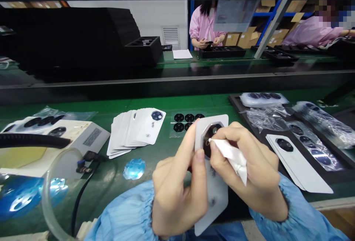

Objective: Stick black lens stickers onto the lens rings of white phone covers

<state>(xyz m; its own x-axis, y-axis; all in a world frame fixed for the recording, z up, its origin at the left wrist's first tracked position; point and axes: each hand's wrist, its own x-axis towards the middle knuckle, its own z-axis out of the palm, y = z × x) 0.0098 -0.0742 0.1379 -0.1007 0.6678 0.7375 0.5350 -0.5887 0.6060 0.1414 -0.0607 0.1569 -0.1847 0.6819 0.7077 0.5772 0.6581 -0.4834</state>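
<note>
While left fingers (pixel 184 148) grip a white card (pixel 215 204), right fingers (pixel 226 139) pinch cloth (pixel 231 157), black tray (pixel 235 102) holding bagged lenses (pixel 318 122)

One head-worn cam, mine, looks forward and down across the green workbench (pixel 155 104), close above my left hand (pixel 177 193) and right hand (pixel 246 167), far bench row (pixel 166 57) beyond it in frame.

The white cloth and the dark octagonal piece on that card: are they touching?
Touching. The head view shows the pinched tip of the white cloth pressed onto the dark octagonal piece, no gap visible.
</note>
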